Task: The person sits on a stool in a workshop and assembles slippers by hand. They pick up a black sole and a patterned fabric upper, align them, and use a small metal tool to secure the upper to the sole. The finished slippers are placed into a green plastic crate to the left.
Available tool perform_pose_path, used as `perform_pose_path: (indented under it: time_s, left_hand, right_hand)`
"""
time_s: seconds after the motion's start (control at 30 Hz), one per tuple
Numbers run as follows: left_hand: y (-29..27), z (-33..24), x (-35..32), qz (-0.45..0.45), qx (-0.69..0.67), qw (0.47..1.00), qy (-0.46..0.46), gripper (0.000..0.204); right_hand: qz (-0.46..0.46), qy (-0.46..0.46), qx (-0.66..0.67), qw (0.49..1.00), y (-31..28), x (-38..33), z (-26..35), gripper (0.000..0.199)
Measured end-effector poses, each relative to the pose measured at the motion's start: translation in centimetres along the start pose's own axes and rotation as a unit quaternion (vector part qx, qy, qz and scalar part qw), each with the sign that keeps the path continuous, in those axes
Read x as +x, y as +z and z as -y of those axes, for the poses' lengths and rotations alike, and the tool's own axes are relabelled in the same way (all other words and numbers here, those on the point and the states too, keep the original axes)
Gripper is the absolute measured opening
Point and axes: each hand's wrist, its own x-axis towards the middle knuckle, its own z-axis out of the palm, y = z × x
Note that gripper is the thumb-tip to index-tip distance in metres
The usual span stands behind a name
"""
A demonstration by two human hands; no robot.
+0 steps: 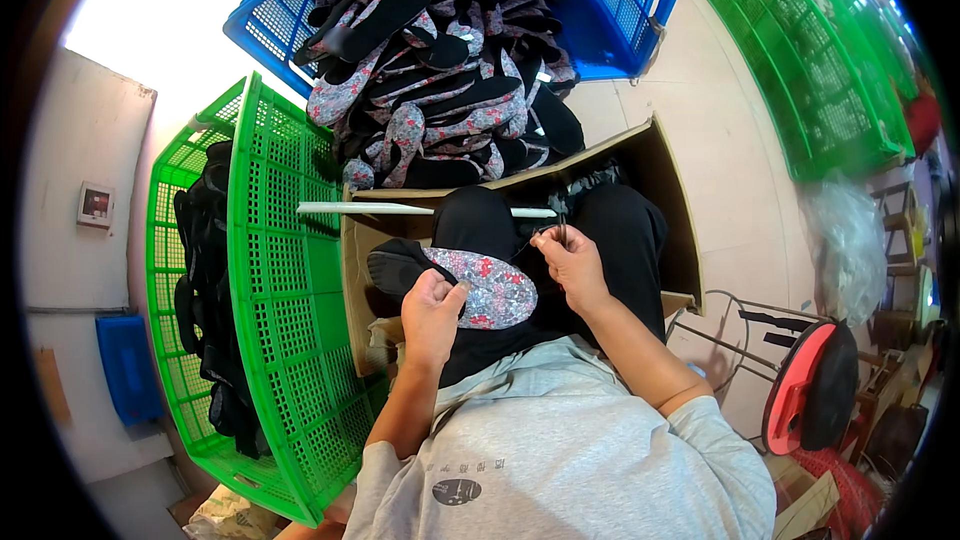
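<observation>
The floral shoe insole (pixel 487 287) lies across my lap, patterned side up in grey with red flowers, its black edge pointing to my left. My left hand (pixel 432 318) grips its near end, fingers curled closed around the edge with the thumb on top. My right hand (pixel 572 262) is raised just above the insole's far end, fingertips pinched tight on something small and thin; it looks like small scissors or a needle (pixel 560 232), but I cannot tell which. A dark thread seems to run from that pinch down toward the insole.

Around my knees stands an open cardboard box (pixel 655 175), its flaps up; my black-trousered legs fill most of it, and what lies at its bottom is hidden. A pale stick (pixel 375 208) lies across its top edge.

Beyond the box, the blue plastic crate (pixel 625 0) is heaped with more insoles (pixel 440 80), floral and black mixed, spilling over the near rim toward the box. To my left a green crate (pixel 290 320) stands tipped on its side, and behind its mesh a stack of dark soles (pixel 205 310) shows. Further green crates (pixel 830 80) are stacked to my right, well apart from me. A red and black round thing (pixel 805 385) sits on a wire stand near my right elbow.
</observation>
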Motion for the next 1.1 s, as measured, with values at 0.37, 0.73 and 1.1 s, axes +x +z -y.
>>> perform_pose_path:
  time_s: [0.37, 0.73, 1.1]
  left_hand:
    - [-0.7, 0.9, -0.2, 0.000, -0.084, 0.996, -0.003, 0.018]
    - [-0.9, 1.7, -1.6, -0.003, -0.139, 0.990, 0.036, 0.010]
    - [-1.8, 2.8, -1.7, 0.042, -0.142, 0.988, 0.046, 0.018]
  right_hand:
    - [0.010, 0.010, 0.028, 1.000, -0.6, -1.0, 1.4, 0.012]
    - [0.266, 0.119, -0.108, 0.950, -2.6, -4.7, 1.5, 0.021]
    - [0.282, 0.022, -0.143, 0.948, -1.7, -3.9, -0.9, 0.023]
